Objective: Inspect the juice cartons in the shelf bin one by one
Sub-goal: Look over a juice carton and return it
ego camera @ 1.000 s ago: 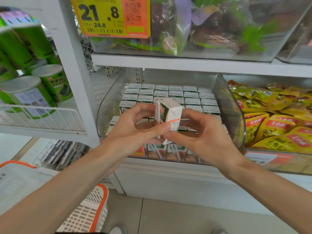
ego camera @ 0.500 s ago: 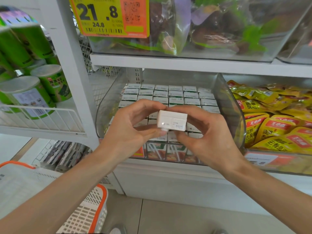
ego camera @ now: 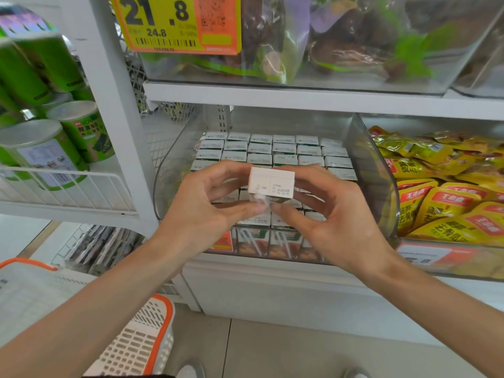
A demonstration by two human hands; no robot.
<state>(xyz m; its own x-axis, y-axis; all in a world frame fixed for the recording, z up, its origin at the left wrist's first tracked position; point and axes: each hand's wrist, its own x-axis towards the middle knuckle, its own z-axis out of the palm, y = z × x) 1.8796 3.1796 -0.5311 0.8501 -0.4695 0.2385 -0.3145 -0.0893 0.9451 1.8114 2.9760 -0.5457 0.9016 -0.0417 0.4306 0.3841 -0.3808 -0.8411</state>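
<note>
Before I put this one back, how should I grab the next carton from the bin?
Probably best from above: pinch the top edges of a packed carton. They stand upright, sides touching, only tops exposed, and the bin walls block a side approach.

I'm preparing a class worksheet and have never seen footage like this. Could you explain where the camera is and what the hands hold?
There is no machine: a person wears a camera on the head, looking down at their own arms. The left hand and right hand together pinch one small juice carton, its printed end facing the camera. Behind it, a clear shelf bin holds rows of similar cartons. Yellow snack packets lie to its right, green cans to its left.
</note>
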